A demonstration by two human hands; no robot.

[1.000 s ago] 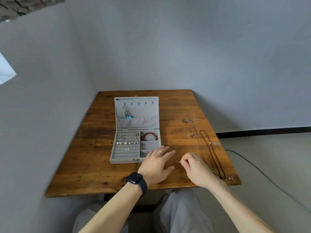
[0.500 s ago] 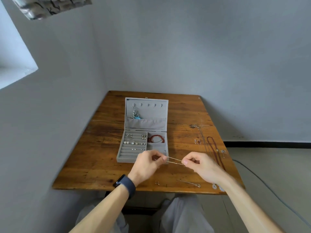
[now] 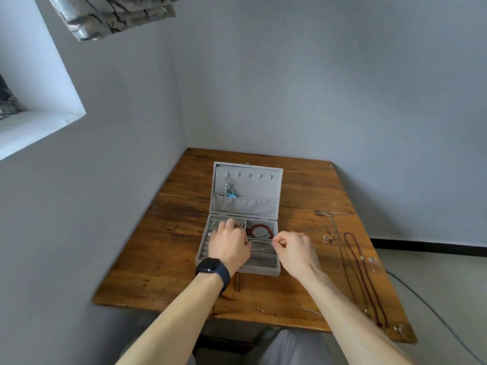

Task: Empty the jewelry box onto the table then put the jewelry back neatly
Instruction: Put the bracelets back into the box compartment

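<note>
Two hands pinch one thin chain [image 3: 259,241]; left hand [image 3: 229,245] and right hand [image 3: 293,248] sit apart. It hangs over the jewelry box [image 3: 274,271], mid frame.

This looks like a plain room in a home: I'm sitting at a worn wooden table [image 3: 163,259] set in the corner where two bare grey walls [image 3: 316,88] meet at 12 o'clock. A deep white window recess [image 3: 39,122] opens at 10 o'clock with a patterned curtain [image 3: 110,14] hanging at 11, and an open grey jewelry box [image 3: 247,204] sits before me at 12. A black baseboard [image 3: 434,246] lines the wall at 2 o'clock above a pale floor [image 3: 434,272], where a loose cable [image 3: 434,317] trails at 4.
</note>
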